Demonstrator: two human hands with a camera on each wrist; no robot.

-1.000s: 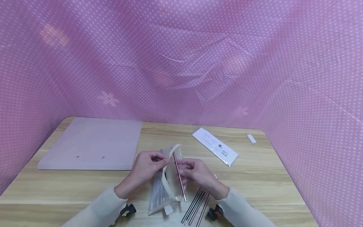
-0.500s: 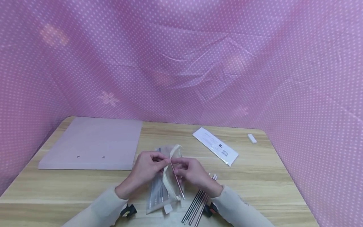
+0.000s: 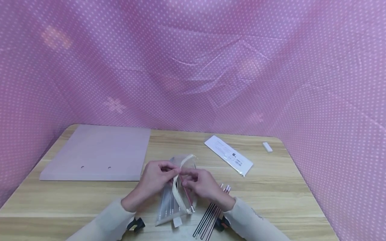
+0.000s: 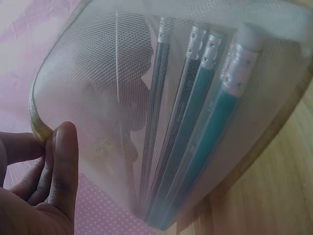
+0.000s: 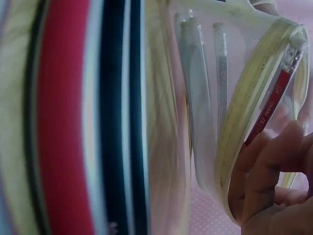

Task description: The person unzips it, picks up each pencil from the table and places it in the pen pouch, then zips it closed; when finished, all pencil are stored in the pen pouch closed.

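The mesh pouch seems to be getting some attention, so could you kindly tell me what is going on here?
A person's left hand pinches the edge of the mesh pouch, while the right hand holds a red pencil at its open mouth. Several other pencils are inside, and loose pencils lie on the table.

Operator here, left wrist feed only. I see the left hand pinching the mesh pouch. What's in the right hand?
Observer: The right hand holds a red pencil at the pouch's open mouth.
Operator: Any pencils outside, apart from that one?
Observer: Yes, several loose pencils lie on the table, right of the pouch.
Operator: Anything near the table's far right corner?
Observer: A small white block, probably an eraser.
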